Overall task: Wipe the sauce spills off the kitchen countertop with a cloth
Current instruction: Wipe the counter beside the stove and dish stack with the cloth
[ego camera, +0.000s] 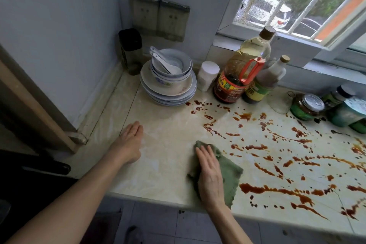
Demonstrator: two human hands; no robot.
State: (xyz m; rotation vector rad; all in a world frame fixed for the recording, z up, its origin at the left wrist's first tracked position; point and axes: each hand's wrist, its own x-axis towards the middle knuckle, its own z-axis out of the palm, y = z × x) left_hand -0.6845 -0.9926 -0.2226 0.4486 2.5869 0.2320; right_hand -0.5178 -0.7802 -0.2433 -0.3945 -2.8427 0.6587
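A green cloth (229, 172) lies flat on the pale marble countertop (168, 128), near its front edge. My right hand (210, 174) presses on the cloth with straight fingers. Reddish-brown sauce spills (277, 156) streak and dot the counter to the right of the cloth, reaching the jars at the back. My left hand (129, 142) rests flat on a bare part of the counter to the left, holding nothing.
A stack of plates and bowls with spoons (168, 77) stands at the back. Beside it are a white jar (208, 75), a large oil bottle (241, 71) and a vinegar bottle (265, 83). Several jars (309, 107) line the back right under the window.
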